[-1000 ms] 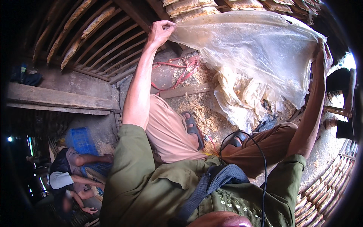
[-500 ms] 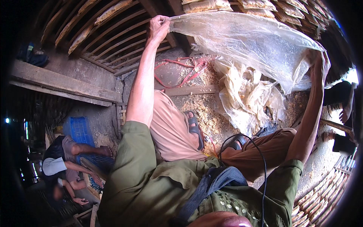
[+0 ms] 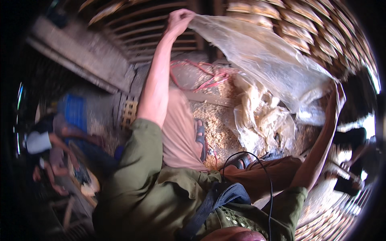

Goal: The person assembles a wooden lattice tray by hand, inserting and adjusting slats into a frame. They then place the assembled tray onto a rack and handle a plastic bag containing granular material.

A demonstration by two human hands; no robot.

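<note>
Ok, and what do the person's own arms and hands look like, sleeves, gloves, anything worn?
Both hands are bare, no gloves: left hand, right hand. Forearms are bare too. Olive-green sleeves are pushed up to about the elbows. A thin black cable runs by the right sleeve. No rings or watch visible.

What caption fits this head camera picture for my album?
Left hand and right hand hold a clear plastic sheet stretched wide above a sawdust-strewn floor.

Daylight is let in from the right edge, where glare is blown out. The plastic sheet (image 3: 273, 64) is lit through. The left side is left dim and motion-blurred. Straight lines are bent near the black rim.
</note>
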